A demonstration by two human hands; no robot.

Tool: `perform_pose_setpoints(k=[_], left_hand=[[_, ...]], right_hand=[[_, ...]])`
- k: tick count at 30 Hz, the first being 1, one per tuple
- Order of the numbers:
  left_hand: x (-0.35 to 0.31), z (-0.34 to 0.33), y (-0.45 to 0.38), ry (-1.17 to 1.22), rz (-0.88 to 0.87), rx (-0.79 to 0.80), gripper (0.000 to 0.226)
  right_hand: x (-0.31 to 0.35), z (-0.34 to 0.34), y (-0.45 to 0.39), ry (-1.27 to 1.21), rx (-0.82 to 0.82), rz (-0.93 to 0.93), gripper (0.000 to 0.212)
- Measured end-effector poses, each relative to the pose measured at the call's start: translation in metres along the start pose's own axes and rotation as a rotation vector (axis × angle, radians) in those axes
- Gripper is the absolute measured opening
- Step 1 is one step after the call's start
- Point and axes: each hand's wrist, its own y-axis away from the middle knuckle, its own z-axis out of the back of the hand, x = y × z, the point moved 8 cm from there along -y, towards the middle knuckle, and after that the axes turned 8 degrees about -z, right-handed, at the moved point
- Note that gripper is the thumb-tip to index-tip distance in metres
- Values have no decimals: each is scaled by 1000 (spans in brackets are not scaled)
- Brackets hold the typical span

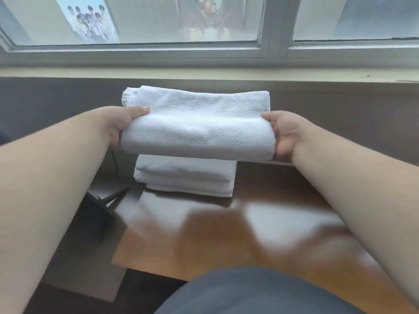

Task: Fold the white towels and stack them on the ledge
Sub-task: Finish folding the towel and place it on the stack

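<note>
A folded white towel (pixel 197 123) is held in the air in front of me, over the far edge of the wooden table. My left hand (pixel 122 123) grips its left end, thumb on top and fingers underneath. My right hand (pixel 283 134) grips its right end the same way. Below it a stack of folded white towels (pixel 186 175) lies on the table near the wall. The pale window ledge (pixel 294 74) runs across the view above and behind the held towel.
A glossy brown wooden table (pixel 204 234) fills the foreground. A dark wall panel (pixel 45 103) lies under the ledge, and a window frame (pixel 274 26) above it. A black cable and a dark stand (pixel 102 200) sit left of the table.
</note>
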Motion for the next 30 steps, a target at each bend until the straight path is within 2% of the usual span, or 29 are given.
perform_pose_setpoints(k=[7, 12, 15, 19, 24, 27, 30], left_hand=[[21, 26, -83, 27, -8, 49, 33], [46, 15, -135, 54, 37, 82, 43], [59, 10, -160, 51, 28, 70, 39], [83, 3, -181, 26, 108, 92, 36], [102, 1, -199, -103, 165, 94, 46], [101, 1, -209, -48, 177, 103, 50], [99, 12, -220, -136, 68, 15, 63]], right_hand=[[-17, -39, -80, -55, -115, -40, 35], [-32, -33, -124, -111, -228, -39, 28], [-44, -26, -144, -141, -288, -10, 24], [-64, -20, -162, -108, -345, -33, 26], [-63, -19, -176, -24, -365, -18, 19], [-56, -21, -180, -4, -342, 16, 19], [-60, -18, -184, 35, -367, -7, 29]])
